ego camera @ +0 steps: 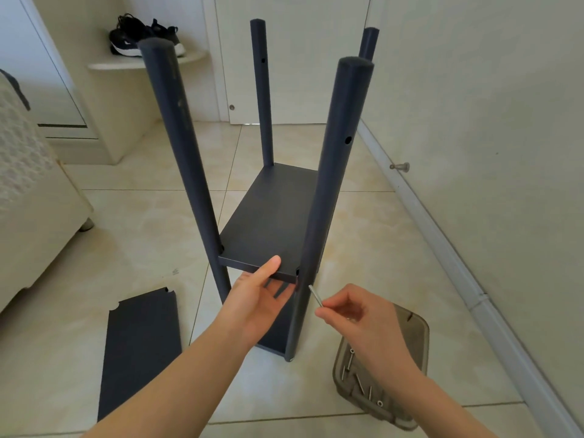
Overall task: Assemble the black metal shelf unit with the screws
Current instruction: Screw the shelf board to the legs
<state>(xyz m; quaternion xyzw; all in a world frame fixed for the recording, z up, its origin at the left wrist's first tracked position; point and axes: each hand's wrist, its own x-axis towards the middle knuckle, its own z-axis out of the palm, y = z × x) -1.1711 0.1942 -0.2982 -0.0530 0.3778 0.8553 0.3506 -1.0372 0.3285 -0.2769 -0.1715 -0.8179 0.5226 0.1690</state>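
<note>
Our left hand [262, 298] grips the board edge of the black four-post metal shelf unit [271, 216], thumb on top, fingers beneath. Our right hand [357, 314] pinches a silver screw [315, 295] just beside the unit's near right post [330, 184]. A clear plastic tray [422, 339] sits right of the unit, a flat black panel [139, 352] left of it.

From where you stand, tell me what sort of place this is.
Probably a room in a home, perhaps a bedroom: sneakers sit on a corner shelf, a white door stands behind, and cream padded furniture rests on the tiled floor at left.
</note>
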